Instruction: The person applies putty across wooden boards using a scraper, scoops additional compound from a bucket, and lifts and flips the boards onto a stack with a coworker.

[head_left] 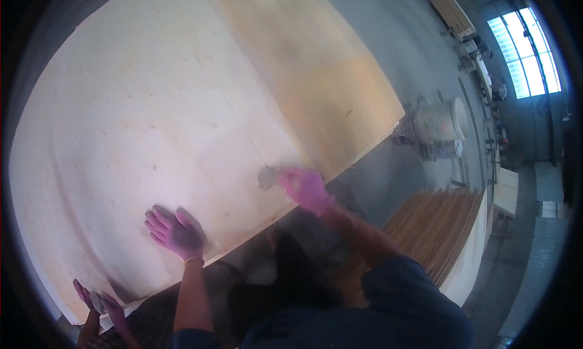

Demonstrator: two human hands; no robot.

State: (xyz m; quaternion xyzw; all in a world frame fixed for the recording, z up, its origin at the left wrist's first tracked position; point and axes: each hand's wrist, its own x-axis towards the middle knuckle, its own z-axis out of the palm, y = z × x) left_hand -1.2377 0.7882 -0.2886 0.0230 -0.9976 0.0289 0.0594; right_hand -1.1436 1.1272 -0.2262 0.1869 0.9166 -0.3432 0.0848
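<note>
A large pale wood sheet point(182, 106) fills the left and middle of the view, with a darker tan band along its right side. My left hand point(175, 232), in a pink glove with dark smudges, lies flat on the sheet with its fingers spread. To the right, my right hand point(302, 188), also pink-gloved, is closed round a small grey tool point(266, 178), whose tip is at the sheet surface beside a thin dark seam. Small dark spots dot the wood.
A co-worker's gloved hands point(97, 301) are at the sheet's lower left corner. Buckets point(437, 123) stand beyond the right corner. A stack of thin brown sheets point(431, 227) lies at lower right. A bright window point(525, 53) is at upper right.
</note>
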